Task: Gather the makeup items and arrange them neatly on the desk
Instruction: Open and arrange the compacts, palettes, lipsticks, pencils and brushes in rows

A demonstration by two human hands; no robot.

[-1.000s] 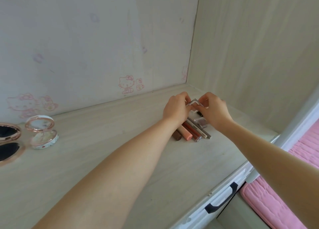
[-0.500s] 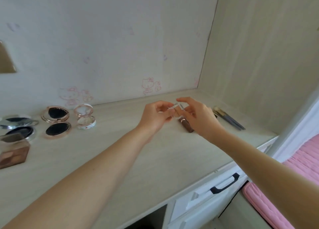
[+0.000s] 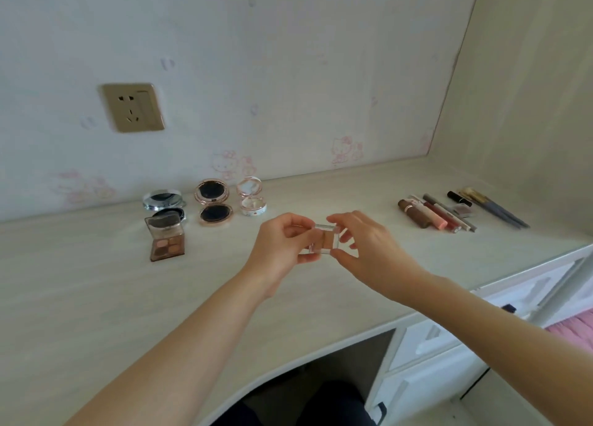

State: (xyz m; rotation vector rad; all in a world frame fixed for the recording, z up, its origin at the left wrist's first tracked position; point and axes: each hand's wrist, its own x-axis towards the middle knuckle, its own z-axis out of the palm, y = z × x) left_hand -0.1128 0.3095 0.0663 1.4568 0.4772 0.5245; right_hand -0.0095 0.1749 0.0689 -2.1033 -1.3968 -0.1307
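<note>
Above the middle of the pale wood-grain bench (image 3: pixel 96 297), a small clear square case (image 3: pixel 324 241) with a tan pan inside is being held between two bare hands. The left hand (image 3: pixel 282 249) is pinching the case's left edge with curled fingers and thumb, while the right hand (image 3: pixel 369 249) is pinching its right edge, index finger at the top corner and thumb at the bottom corner. The case is being kept clear of the bench surface.

To the left, toward the back wall, three round compacts are being displayed with lids standing open: a silver compact (image 3: pixel 164 205), a rose-gold compact (image 3: pixel 213 206) and a small white compact (image 3: pixel 252 199). Just in front of the silver one, a brown eyeshadow palette (image 3: pixel 167 242) is lying with its clear lid raised.

To the right, near the side panel, a row of slim items is being kept side by side: a brown tube (image 3: pixel 414 215), a pink tube (image 3: pixel 431 215), a red-brown tube (image 3: pixel 444 218) and a thin grey pencil (image 3: pixel 449 210). Beyond them a small square pan (image 3: pixel 463 210), a black tube (image 3: pixel 459 198) and two grey-handled brushes (image 3: pixel 495 207) are lying.

A beige wall socket (image 3: pixel 133 108) is being shown on the sticker-marked wall above.
</note>
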